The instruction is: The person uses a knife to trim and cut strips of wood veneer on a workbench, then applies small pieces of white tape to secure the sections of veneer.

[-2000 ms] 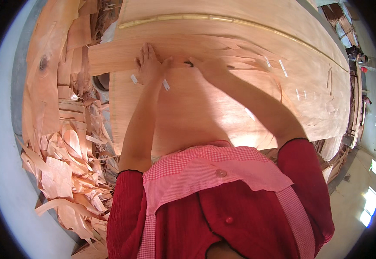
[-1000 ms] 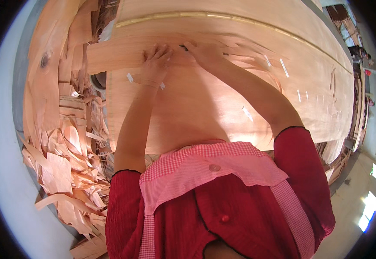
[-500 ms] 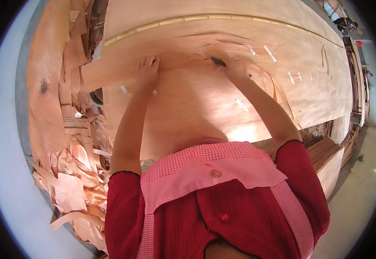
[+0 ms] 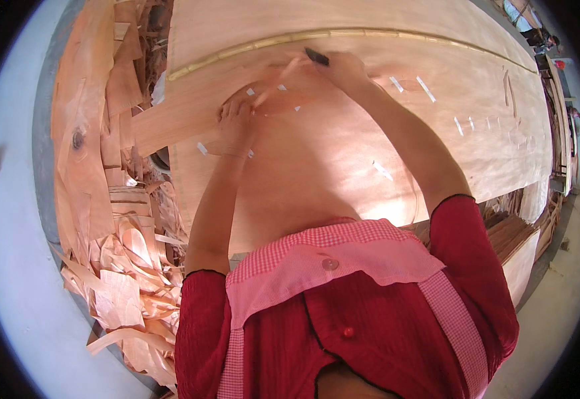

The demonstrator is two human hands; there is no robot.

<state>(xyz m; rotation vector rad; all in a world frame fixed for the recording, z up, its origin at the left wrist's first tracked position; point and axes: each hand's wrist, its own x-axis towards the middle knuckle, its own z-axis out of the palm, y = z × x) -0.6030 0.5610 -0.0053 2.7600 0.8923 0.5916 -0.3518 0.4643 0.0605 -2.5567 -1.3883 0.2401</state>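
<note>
A wide sheet of pale wood veneer (image 4: 283,173) lies flat before me, with white tape pieces (image 4: 382,170) stuck on it. My left hand (image 4: 236,114) rests near its left part, fingers curled at the lower end of a narrow veneer strip (image 4: 279,80). That strip slants up toward my right hand (image 4: 344,70), which is closed round a small black tool (image 4: 316,57); its exact kind is hidden by the fingers. Left of my left hand, a loose veneer piece (image 4: 163,126) sticks out past the sheet's edge.
A long jointed bamboo-like rod (image 4: 290,38) lies across the sheet beyond my hands. Veneer scraps (image 4: 127,292) heap up at the left, beside a long veneer offcut (image 4: 80,166). Stacked veneer (image 4: 508,233) stands at the right. A person (image 4: 544,41) is at the far right.
My right hand has moved up and left with the black tool, nearer the rod. Tape pieces between my hands have come into sight where veneer lay over them. The narrow strip now stands out between my hands.
</note>
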